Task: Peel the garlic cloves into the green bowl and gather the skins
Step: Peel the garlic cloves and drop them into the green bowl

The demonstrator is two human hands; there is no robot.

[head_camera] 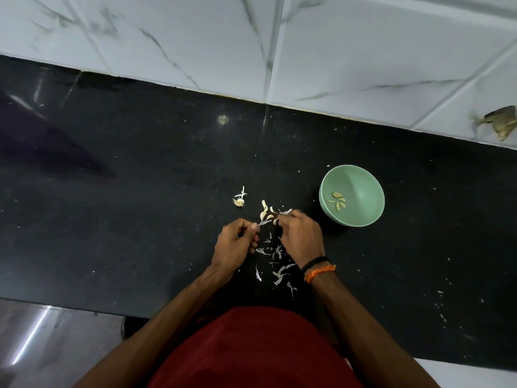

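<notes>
- On the black desk (167,169), well right of the middle, stands the green bowl (361,217), upright; a few peeled garlic cloves (338,201) lie in its bottom, toward its left wall.
- Left of the bowl and near it, the two hands meet over the desk; the right hand (300,236) is the closer to the bowl, its fingers curled and pinching a garlic clove (285,212) with pale skin at its tip; black and orange bands (319,268) circle its wrist.
- Further left of the bowl, the left hand (236,245) is curled too; thumb and forefinger pinch a thin strip of skin (262,223) that runs toward the right hand.
- Just beyond the fingertips, still left of the bowl, lies a small heap of unpeeled garlic cloves (264,212), pale and curved; whether they touch the hands I cannot tell.
- Further left of the bowl than the heap, a garlic root end with a dry stalk (240,198) lies alone on the desk.
- Nearer the person than the bowl, between and under the two wrists, loose skins (277,271) are scattered on the desk, apart from one another; small white flecks (440,306) dot the desk on the bowl's near right.
- Behind the bowl rises a wall of white marbled tiles (363,51); far right of the bowl a brownish object (500,123) sits against that wall, too blurred to tell.
- Nearest the camera, below the bowl in the view, a red garment (251,351) covers the person's front.
</notes>
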